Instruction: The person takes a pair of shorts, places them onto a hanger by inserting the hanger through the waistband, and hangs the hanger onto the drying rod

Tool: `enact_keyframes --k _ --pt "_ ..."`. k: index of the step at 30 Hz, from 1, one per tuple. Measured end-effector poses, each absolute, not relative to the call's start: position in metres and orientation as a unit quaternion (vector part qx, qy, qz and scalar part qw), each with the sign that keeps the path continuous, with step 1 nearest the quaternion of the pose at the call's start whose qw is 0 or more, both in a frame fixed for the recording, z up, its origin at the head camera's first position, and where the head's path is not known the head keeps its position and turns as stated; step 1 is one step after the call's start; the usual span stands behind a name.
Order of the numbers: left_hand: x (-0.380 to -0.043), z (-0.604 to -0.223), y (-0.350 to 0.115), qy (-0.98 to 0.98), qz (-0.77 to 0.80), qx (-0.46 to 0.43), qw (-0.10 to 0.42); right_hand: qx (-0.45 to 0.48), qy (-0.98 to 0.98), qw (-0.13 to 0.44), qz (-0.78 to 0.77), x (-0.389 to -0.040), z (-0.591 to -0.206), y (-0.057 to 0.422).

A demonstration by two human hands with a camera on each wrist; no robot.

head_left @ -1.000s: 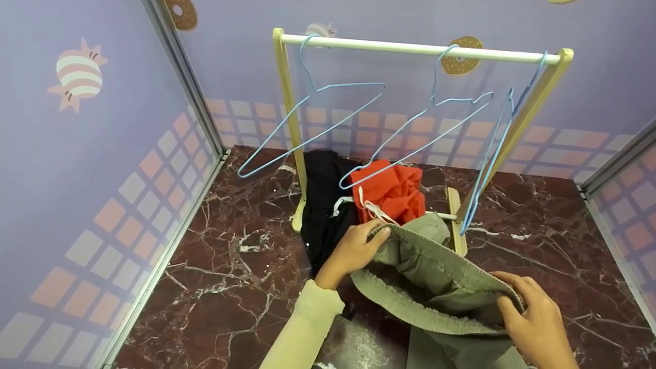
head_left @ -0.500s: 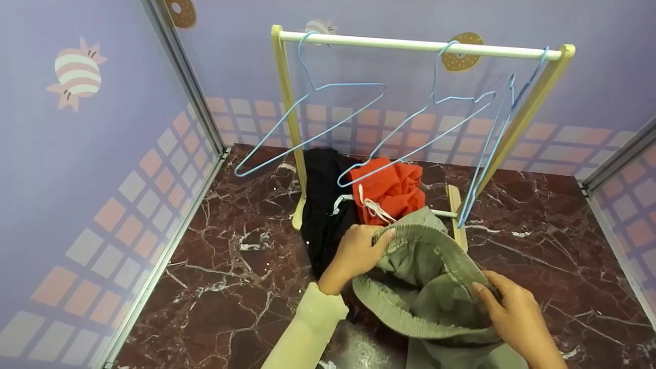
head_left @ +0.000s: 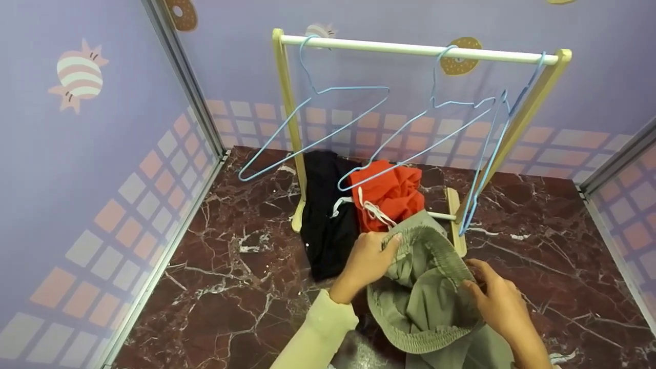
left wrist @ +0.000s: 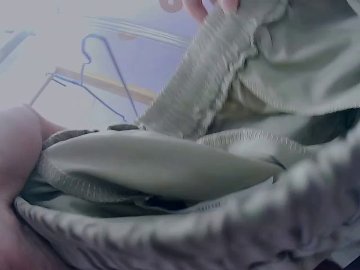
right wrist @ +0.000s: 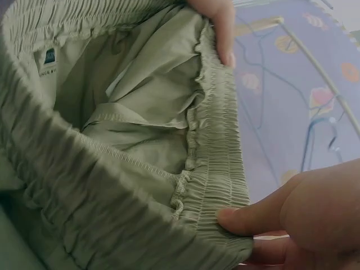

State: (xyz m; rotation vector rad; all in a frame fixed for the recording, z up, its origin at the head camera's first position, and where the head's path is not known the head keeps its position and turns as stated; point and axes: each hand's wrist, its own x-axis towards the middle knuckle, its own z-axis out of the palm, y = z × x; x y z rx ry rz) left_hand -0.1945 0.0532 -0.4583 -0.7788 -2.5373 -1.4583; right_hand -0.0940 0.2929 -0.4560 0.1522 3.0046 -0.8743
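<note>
Both hands hold up a pair of olive-green shorts (head_left: 425, 297) by the elastic waistband (right wrist: 216, 163). My left hand (head_left: 370, 256) pinches the band's far left end, thumb on top. My right hand (head_left: 494, 300) grips the band at its right side, fingers curled over the gathered edge (right wrist: 242, 216). The waistband hangs open between them, and a small label (right wrist: 46, 57) shows inside. The left wrist view shows the shorts' inner folds (left wrist: 169, 169) close up.
A small wooden clothes rack (head_left: 417, 50) stands behind, with three light-blue wire hangers (head_left: 318, 110) on its white rail. A red garment (head_left: 389, 192) and a black garment (head_left: 325, 205) lie at its base on the dark marble floor (head_left: 230, 256). Purple panel walls (head_left: 92, 154) close in.
My right hand has slid left along the waistband toward my left hand, so the opening is narrower and more bunched. The left hand has stayed in place.
</note>
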Motion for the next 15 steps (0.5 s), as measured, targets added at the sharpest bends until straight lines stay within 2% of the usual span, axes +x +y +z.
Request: enact_keyframes --k 15 --pt "-0.193 -0.465 0.062 -0.847 -0.489 -0.205 0.036 0.038 0.951 0.004 -0.307 -0.107 -0.469 0.292"
